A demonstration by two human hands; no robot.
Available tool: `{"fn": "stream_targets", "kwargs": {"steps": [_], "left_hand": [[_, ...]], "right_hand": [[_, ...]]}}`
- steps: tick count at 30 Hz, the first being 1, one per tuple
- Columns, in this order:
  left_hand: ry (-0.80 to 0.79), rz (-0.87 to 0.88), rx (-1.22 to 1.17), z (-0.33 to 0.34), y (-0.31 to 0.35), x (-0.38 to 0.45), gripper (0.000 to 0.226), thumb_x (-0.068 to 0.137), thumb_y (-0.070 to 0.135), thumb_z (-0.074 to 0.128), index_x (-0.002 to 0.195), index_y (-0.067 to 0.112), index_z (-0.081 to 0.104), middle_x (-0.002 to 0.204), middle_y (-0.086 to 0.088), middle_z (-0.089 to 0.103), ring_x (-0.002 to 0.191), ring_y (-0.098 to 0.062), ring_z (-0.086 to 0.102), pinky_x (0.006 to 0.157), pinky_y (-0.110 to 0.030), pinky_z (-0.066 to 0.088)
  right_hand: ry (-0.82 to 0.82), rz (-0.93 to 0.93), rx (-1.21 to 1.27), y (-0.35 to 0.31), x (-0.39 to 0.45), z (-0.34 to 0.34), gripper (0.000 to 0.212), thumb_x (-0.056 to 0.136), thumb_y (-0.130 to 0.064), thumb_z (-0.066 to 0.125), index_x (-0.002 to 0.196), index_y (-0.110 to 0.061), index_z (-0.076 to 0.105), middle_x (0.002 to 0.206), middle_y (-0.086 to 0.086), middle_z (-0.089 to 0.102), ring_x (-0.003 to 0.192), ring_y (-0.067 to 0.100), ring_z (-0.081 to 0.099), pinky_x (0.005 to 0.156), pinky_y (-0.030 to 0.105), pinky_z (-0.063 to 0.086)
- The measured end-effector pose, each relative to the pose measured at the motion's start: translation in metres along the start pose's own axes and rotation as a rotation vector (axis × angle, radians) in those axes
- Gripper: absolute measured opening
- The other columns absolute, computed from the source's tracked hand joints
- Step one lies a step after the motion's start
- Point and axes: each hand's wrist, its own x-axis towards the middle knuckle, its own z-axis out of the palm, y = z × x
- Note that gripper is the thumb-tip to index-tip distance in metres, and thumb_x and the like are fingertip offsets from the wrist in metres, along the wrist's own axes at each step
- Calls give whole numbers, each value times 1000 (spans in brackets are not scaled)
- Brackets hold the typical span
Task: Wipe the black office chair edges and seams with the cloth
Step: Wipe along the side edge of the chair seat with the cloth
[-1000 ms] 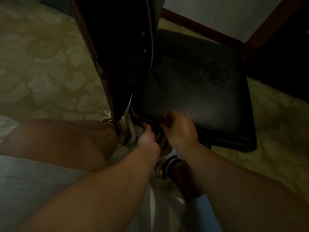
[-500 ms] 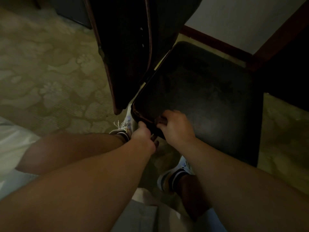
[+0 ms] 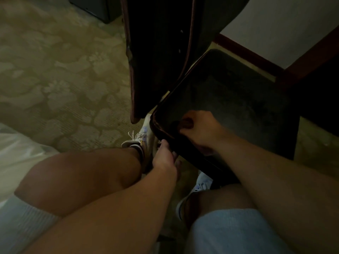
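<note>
Head view: I see patterned carpet (image 3: 60,85) at nine o'clock, white wall (image 3: 286,28) at one. Right hand (image 3: 200,131) curls over the black chair seat (image 3: 238,107) corner, possibly on a dark cloth; left hand (image 3: 165,156) pinches the edge beneath.

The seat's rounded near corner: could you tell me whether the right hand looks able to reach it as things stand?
Probably yes. The right hand already rests on the seat beside that corner, with nothing between them; the left hand grips the edge below, clear of the path.

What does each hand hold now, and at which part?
The right hand grips the chair seat at its near edge by the corner. The left hand touches that edge from below. No cloth can be made out.
</note>
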Motion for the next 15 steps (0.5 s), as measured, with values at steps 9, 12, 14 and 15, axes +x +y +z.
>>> {"fn": "stream_targets", "kwargs": {"steps": [9,12,14,15], "left_hand": [[-148,-112,-197,3,-4,3,49,89,60,63,111,17,72,112,-5,73,106,-23,68,96,-37,55],[-157,-127,-185,4,-5,1,49,90,64,59,102,18,71,108,-5,70,106,-22,65,101,-37,52],[-148,-124,-175,4,-5,-1,49,91,64,57,104,19,70,110,-5,70,109,-22,64,104,-38,50],[-142,-124,-175,4,-4,-2,48,91,65,57,104,20,70,110,-5,69,109,-23,64,104,-38,51]], "right_hand": [[-59,-99,-77,-11,-4,13,29,93,-33,64,115,-14,66,108,5,67,97,23,66,82,37,57],[-97,-168,-155,-15,-4,18,25,93,-32,64,111,-15,66,107,4,65,96,21,64,81,39,56],[-5,-145,-185,-14,-1,17,26,93,-31,63,112,-13,64,109,8,63,96,25,63,80,39,55],[24,-134,-178,-14,1,16,26,93,-30,63,112,-12,64,109,9,62,96,26,63,79,39,55]]}}
